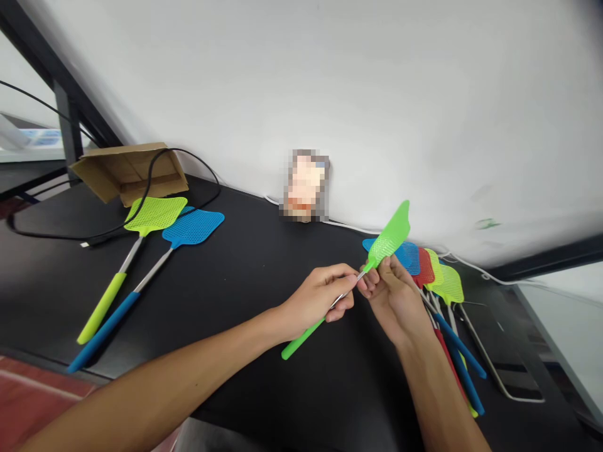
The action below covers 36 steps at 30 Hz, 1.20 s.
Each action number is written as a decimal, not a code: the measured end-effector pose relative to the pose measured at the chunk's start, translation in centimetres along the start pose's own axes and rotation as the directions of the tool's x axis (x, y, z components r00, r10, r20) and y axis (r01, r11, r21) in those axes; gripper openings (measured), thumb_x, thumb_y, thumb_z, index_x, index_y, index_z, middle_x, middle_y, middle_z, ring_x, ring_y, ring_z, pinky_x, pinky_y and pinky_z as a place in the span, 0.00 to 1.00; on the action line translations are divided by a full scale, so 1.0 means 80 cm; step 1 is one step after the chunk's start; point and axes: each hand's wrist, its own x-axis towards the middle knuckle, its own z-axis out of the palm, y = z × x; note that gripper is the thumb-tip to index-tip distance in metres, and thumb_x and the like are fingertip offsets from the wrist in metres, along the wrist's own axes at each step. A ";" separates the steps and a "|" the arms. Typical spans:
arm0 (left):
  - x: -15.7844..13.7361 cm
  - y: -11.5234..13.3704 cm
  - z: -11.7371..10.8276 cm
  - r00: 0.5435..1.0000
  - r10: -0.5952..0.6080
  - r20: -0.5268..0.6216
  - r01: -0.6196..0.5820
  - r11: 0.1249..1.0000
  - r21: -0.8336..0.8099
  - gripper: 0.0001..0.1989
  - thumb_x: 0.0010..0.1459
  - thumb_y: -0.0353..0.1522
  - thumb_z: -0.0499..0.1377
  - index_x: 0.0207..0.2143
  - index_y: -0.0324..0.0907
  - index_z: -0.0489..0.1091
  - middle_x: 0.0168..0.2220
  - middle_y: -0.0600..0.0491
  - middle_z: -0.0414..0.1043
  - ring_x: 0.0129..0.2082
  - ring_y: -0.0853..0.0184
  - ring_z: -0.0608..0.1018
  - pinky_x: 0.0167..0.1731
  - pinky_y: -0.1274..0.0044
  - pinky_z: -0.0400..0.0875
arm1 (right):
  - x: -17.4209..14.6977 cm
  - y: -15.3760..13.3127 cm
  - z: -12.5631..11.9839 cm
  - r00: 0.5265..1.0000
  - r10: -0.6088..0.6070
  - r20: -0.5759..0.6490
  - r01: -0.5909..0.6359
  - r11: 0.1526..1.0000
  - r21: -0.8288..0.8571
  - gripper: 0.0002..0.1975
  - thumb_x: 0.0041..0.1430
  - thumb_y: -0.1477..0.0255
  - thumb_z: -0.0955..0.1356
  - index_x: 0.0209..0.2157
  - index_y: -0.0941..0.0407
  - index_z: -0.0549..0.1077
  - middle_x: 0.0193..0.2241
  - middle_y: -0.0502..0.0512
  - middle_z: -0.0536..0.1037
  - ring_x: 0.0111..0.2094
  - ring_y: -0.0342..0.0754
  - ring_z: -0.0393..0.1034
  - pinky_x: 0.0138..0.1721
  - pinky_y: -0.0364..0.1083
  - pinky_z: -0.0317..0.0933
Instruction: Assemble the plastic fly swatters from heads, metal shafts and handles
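A green fly swatter [389,242] is held in the air, tilted, its mesh head up to the right and its green handle down to the left. My left hand [325,295] is closed around the metal shaft. My right hand [393,285] has its fingers closed at the base of the head. Right behind that hand lies a pile of fly swatters, with blue [409,257], red [425,269] and yellow-green [450,284] heads. On the left side of the table, a yellow-green fly swatter [155,213] partly overlaps a blue fly swatter [195,226].
An open cardboard box [151,172] stands at the back left, with a black cable [51,237] looping past it. A blurred-out object [306,185] leans on the white wall. At the right a phone-like dark slab [502,351] lies on the black table [226,301].
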 end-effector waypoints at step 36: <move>-0.003 -0.005 -0.007 0.972 0.180 -0.153 -0.072 0.842 0.535 0.19 0.68 0.40 0.52 0.25 0.41 0.65 0.22 0.57 0.64 0.21 0.74 0.65 0.23 0.79 0.56 | -0.005 0.027 0.007 0.907 -0.356 -0.224 0.254 0.889 -0.381 0.16 0.58 0.60 0.75 0.30 0.55 0.68 0.22 0.45 0.72 0.21 0.40 0.65 0.21 0.41 0.58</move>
